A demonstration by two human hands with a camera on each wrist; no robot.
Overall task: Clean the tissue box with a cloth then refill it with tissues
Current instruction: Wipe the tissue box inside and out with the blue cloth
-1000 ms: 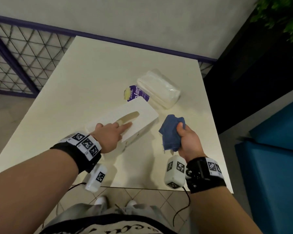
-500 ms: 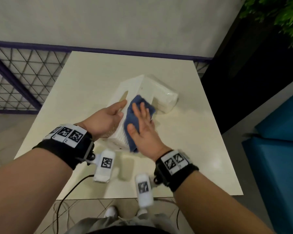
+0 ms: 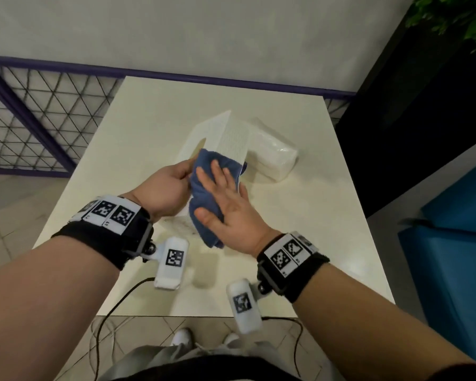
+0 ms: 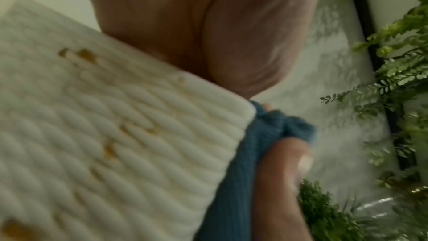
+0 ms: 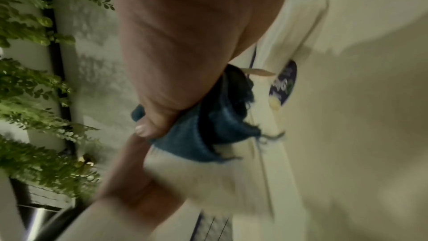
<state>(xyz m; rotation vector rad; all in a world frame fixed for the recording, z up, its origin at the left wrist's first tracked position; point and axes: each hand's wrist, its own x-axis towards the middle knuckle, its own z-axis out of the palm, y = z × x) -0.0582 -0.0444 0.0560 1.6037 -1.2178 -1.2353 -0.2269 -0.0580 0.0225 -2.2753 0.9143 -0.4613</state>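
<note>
Two hands: both on the box
Left hand (image 3: pixel 167 188): grips tilted tissue box (image 3: pixel 231 136)
Right hand (image 3: pixel 226 204): flat, fingers straight, pressing blue cloth (image 3: pixel 204 196) on box
Tissue pack (image 3: pixel 275 155): bench (image 3: pixel 154 111), far right edge

A cream table (image 3: pixel 154 127) fills the middle of the head view, its far edge against a pale wall (image 3: pixel 204 31). Left of it runs a purple-framed wire-mesh railing (image 3: pixel 36 119) over a tiled floor (image 3: pixel 8 199). On the right — a dark panel (image 3: pixel 412 111) and a blue seat (image 3: pixel 456 243). Green foliage (image 3: pixel 462 15) hangs in the top right corner; both wrist views catch it too, blurred. Below the table's near edge — white shoes (image 3: pixel 182 336) and a black cable (image 3: pixel 116 306).
</note>
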